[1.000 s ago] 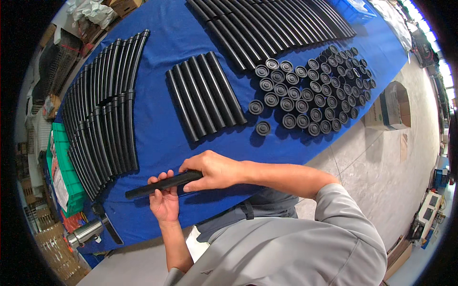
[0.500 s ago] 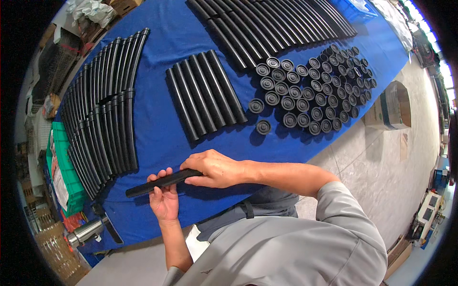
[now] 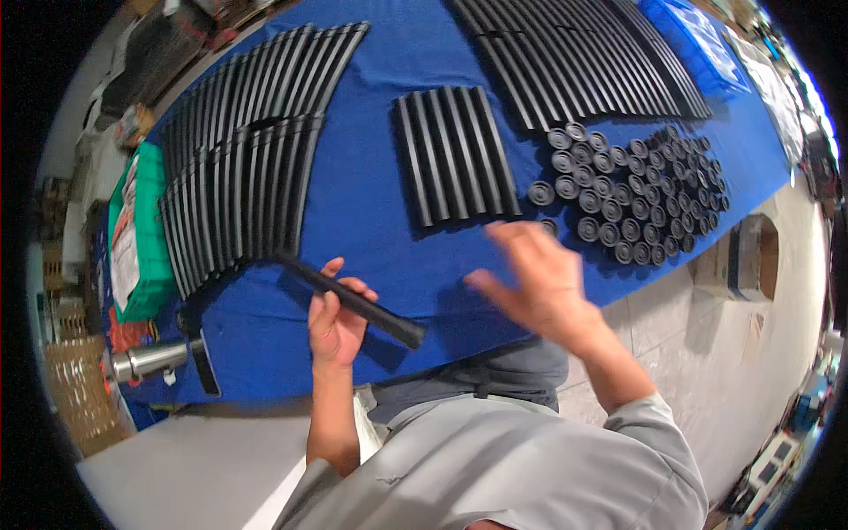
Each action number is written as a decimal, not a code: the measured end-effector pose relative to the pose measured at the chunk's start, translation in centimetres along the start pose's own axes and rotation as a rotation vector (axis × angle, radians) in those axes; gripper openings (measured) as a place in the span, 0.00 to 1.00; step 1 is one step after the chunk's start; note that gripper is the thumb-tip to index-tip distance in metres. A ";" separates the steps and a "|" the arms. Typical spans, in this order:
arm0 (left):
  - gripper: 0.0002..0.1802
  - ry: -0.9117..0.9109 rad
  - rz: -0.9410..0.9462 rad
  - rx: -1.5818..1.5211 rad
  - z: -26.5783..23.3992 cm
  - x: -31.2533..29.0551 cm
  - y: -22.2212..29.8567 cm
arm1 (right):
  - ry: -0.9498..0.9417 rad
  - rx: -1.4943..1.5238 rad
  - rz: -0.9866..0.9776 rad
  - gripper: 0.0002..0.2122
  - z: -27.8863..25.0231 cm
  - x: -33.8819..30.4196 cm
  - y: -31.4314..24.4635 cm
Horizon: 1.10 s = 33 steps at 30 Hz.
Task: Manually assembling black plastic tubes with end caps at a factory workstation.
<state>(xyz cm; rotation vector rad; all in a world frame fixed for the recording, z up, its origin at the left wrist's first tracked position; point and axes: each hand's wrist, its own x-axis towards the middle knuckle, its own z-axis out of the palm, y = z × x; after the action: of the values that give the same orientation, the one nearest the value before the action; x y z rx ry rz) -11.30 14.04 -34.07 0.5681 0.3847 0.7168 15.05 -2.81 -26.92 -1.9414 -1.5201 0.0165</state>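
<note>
My left hand (image 3: 338,331) is closed around a black tube (image 3: 375,314), which slants down to the right in front of me. My right hand (image 3: 541,278) is off the tube and above the table, thumb and fingers apart, a little blurred, with nothing seen in it. Just beyond its fingertips is one loose round black cap (image 3: 541,193); another is partly hidden behind the hand. A crowd of ringed black caps (image 3: 611,209) spreads to the right. A short row of black tubes (image 3: 457,155) lies beyond my hands.
More black tubes lie in ranks at the left (image 3: 265,168) and far right (image 3: 583,71) of the blue tablecloth (image 3: 389,256). A green bin (image 3: 150,283) and a steel flask (image 3: 150,360) stand at the left edge. A blue crate (image 3: 685,44) is far right, a cardboard box (image 3: 755,256) on the floor.
My right hand has let go of the tube and moved right and away, toward the caps. The tube has swung in my left hand, its near end now pointing right. The view has shifted.
</note>
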 end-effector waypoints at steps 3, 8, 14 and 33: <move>0.27 -0.023 -0.004 0.022 0.1 0.0 -0.3 | 0.086 -0.053 0.137 0.19 -2.2 -0.6 2.2; 0.24 -0.041 -0.019 0.029 -0.5 -0.2 -0.3 | 0.050 0.203 0.252 0.14 -2.2 -1.9 0.7; 0.33 -0.082 -0.053 0.062 -0.2 0.1 -0.6 | -0.165 0.484 0.265 0.17 1.3 -3.8 -1.1; 0.16 -0.317 -0.137 0.016 4.2 3.6 -0.5 | 0.057 0.334 -0.100 0.20 4.6 -3.9 -4.4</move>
<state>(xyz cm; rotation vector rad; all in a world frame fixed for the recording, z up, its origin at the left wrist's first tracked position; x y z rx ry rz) -6.42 14.82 -31.56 0.6527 0.1331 0.4823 8.18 -3.54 -29.78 -1.5888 -1.4699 0.1603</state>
